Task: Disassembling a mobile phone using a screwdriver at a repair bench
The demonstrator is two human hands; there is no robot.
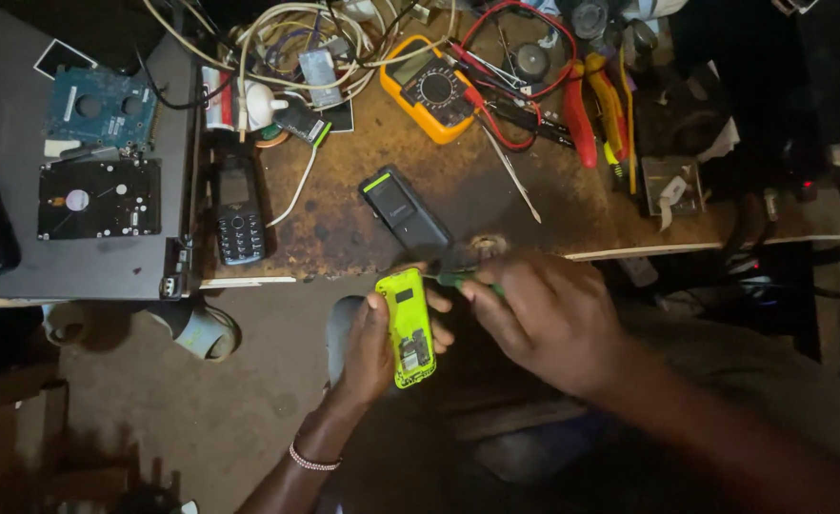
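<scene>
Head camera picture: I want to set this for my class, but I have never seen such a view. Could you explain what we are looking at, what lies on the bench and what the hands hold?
The camera sits on a person's head and looks down at their own two bare hands. The left hand holds a yellow-green phone body with its insides showing. The right hand has its grip on a thin green-handled tool pointed at the phone. On the stained workbench lie a black phone, a black cover, a yellow meter with red leads, tangled cables and red pliers. Two circuit boards lie far left.
</scene>
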